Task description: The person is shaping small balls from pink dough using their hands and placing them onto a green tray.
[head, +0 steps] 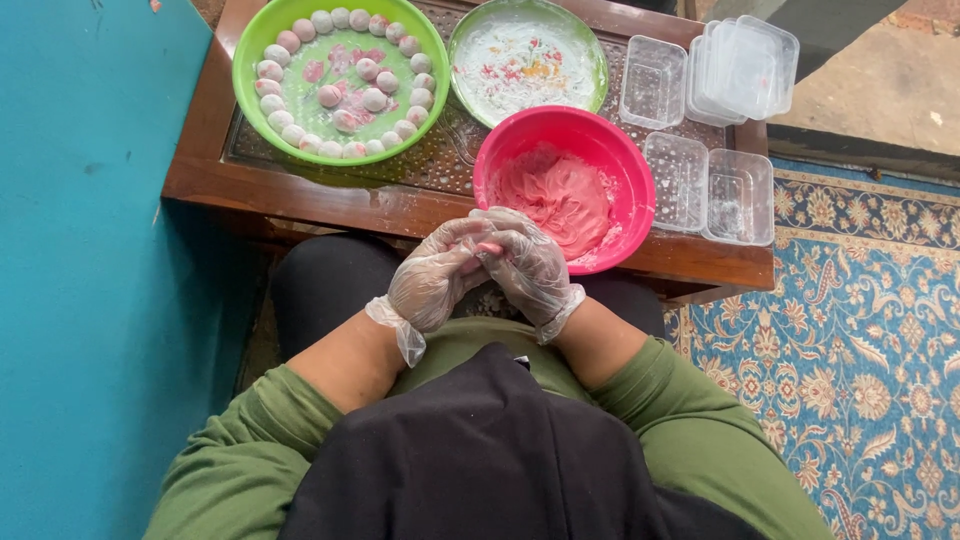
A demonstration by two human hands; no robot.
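Nearest the camera, the person's two gloved hands meet just in front of the lap. The left hand (432, 275) and the right hand (528, 265), both in thin clear plastic gloves, are cupped against each other, fingers curled inward around a small piece of pink dough (489, 249) — only a sliver of it shows between the fingers. Both hands are closed on it together, so the step in hand looks like shaping or rolling one portion into a ball.

Just beyond the hands, at the near edge of the wooden table (300, 195), stands the pink bowl (630, 180) with the remaining pink dough mass (556, 192) smeared across its inside. To the right of it lie empty clear plastic containers (708, 180), with a stack of lids or tubs farther back.

Farther off on the left, the green tray (250, 40) holds floured balls (375, 99) set in a ring along its rim, a few in the middle. Beside it a green plate (590, 45) is dusted with white flour.

Judging from this, the next move calls for a smooth, round piece — even pressure between the palms — then a reach across the bowl toward the flour or the tray.
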